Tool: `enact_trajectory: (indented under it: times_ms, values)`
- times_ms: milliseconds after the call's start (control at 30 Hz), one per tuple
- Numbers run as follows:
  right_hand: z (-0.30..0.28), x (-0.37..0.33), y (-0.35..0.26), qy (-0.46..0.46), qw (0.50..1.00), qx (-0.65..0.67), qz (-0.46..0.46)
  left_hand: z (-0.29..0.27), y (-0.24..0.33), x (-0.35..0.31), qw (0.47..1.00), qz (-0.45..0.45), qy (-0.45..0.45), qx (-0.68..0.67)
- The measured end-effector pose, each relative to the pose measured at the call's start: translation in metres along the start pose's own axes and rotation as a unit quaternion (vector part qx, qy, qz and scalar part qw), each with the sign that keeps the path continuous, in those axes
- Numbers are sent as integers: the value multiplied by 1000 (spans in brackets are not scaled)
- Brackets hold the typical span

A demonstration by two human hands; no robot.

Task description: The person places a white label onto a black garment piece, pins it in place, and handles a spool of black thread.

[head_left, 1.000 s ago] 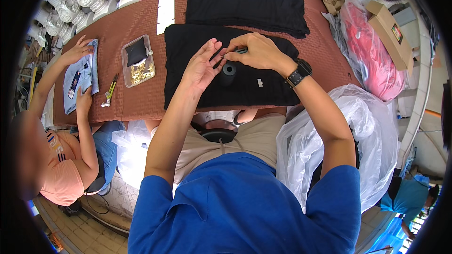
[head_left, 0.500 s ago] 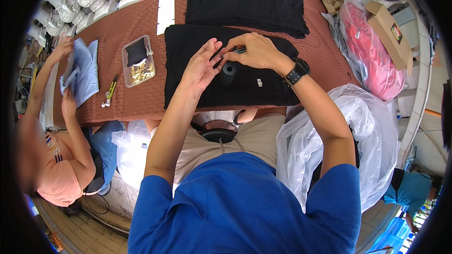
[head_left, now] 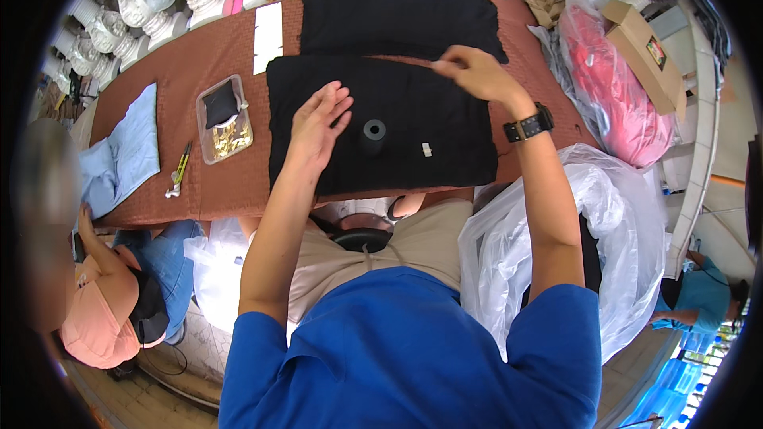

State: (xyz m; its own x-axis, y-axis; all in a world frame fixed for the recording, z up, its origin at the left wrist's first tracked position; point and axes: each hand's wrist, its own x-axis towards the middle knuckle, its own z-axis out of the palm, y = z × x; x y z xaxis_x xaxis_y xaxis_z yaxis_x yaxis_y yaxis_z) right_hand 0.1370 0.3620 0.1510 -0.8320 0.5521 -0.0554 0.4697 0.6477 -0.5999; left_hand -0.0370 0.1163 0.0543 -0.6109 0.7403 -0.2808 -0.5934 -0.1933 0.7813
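A folded black cloth (head_left: 318,167) lies on the table in front of me. My left hand (head_left: 318,129) hovers over its left part, palm turned up and fingers stretched apart, with nothing visible in them. On the cloth between my hands a dark thread spool (head_left: 373,137) stands upright. A small whitish piece (head_left: 427,149) lies to the right of the spool. Beyond the cloth's far right part is my right hand (head_left: 481,77), raised, with thumb and fingers pinched together and blurred at the tips. Whatever they pinch is too small or smeared to make out.
A brown-covered table (head_left: 214,191) carries a clear box (head_left: 230,139) of gold pieces, a yellow-green cutter (head_left: 181,168), a white card (head_left: 269,36) and a second black cloth (head_left: 397,16). At left a co-worker (head_left: 103,294) is beside blue cloth (head_left: 131,151). Plastic bags (head_left: 556,230) bulge at right.
My right hand has moved away from my left, to the right; the dark tool at its fingers no longer shows. My left hand has opened out. The co-worker's hands have lowered with the blue cloth.
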Motion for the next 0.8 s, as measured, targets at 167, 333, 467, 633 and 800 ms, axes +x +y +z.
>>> enact_trajectory:
  times_ms: [167,333,467,633,800]
  values:
    - [-25,-19,180,-45,883,-355,302,5,23,-1,960,153,22,233]
    - [21,-45,211,150,801,-272,512,16,48,-2,950,181,-13,255]
    - [19,-43,102,162,893,-363,210,0,48,3,949,198,-12,243]
    - [58,-65,-50,-83,966,137,-202,-30,-2,15,931,218,23,290]
    - [99,-51,-55,-95,955,54,-277,-64,-41,12,906,253,69,333]
